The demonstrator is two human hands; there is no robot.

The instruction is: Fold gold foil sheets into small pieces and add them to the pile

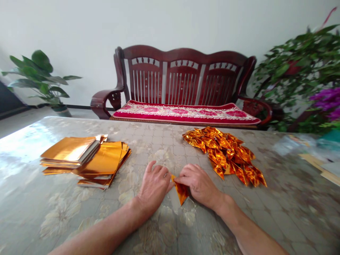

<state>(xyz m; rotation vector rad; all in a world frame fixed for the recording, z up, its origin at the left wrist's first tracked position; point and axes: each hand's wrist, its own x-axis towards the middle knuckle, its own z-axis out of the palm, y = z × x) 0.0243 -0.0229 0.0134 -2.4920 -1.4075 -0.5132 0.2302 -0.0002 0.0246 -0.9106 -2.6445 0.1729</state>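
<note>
A small piece of folded gold foil paper [181, 194], pointed at its near end, is between my two hands just above or on the table. My right hand [198, 184] is closed on its upper right side, with thumb and forefinger pressed at the top. My left hand [156, 181] has its thumb and forefinger closed at the paper's upper left edge, while its other fingers are curled and raised. Flat gold foil sheets [102, 159] lie in uneven stacks to the left. To the right sits a heap of folded gold foil pieces [225, 152].
The table [148, 138] has a patterned grey cover. Clear plastic bags [294, 143] and some card [316, 164] lie at the right edge. Behind stand a dark wooden bench [182, 81] with a red floral cushion, and potted plants [45, 78] on both sides.
</note>
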